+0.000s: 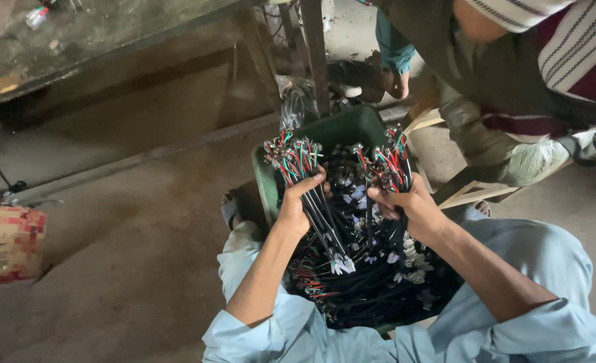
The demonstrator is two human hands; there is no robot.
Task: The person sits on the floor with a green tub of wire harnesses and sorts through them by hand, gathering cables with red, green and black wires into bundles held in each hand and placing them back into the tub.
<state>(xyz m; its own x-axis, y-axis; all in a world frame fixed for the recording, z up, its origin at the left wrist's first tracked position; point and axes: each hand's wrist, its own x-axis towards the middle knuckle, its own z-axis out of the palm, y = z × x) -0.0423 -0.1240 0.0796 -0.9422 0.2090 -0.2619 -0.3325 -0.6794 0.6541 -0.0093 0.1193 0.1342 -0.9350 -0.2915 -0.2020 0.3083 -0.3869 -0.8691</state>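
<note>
Nearest, between the person's knees, stands one green crate [266, 176], filled with black cable pieces with white plugs; they are too many and too tangled to count; the heap [372, 282] reaches the near rim. Above it are two hands; the left hand [296, 205] has its fingers closed around one bundle of cables [292, 158], whose red and green wire ends stand up while the plugs hang down; the right hand [405, 202] grips a second bundle [389, 161] in the same way. I judge that a loose strand could slide out of either fist; the hanging plugs could also catch in the heap and pull other cables over the rim to the floor. Far left lies one cardboard box [16, 242]; far right sits one other person [513, 81], close to the crate.
</note>
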